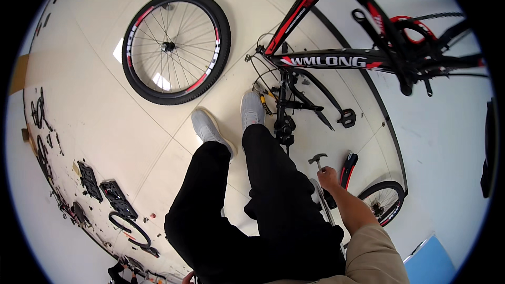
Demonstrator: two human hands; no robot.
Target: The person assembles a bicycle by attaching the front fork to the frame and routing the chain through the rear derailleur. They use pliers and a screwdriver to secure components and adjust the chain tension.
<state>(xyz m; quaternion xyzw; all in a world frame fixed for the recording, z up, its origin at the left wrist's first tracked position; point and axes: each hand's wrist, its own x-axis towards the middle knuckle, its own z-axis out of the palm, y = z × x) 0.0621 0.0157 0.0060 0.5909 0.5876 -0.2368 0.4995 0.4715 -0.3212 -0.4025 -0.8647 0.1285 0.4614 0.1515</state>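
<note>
My right hand point(329, 179) is wrapped round the handle of a claw hammer point(317, 158), its metal head upward and clear of the fingers. Low at the bottom edge, only a sliver of my left hand point(188, 277) shows beside my dark trousers, and its fingers are mostly hidden. Ahead and to the right is a black and red bicycle frame point(336, 60), with its handlebar and cables hanging near my right shoe. A crank arm with a black pedal point(346, 118) lies near the front fork. Next to the hammer lies a black and red mudguard point(348, 170).
A detached bicycle wheel point(224, 47) lies on the tiled floor ahead-left. Another wheel point(402, 195) rests at right by the wall. Two black tool cases point(118, 199) lie open at left, among scattered parts. A blue panel point(431, 263) stands at lower right.
</note>
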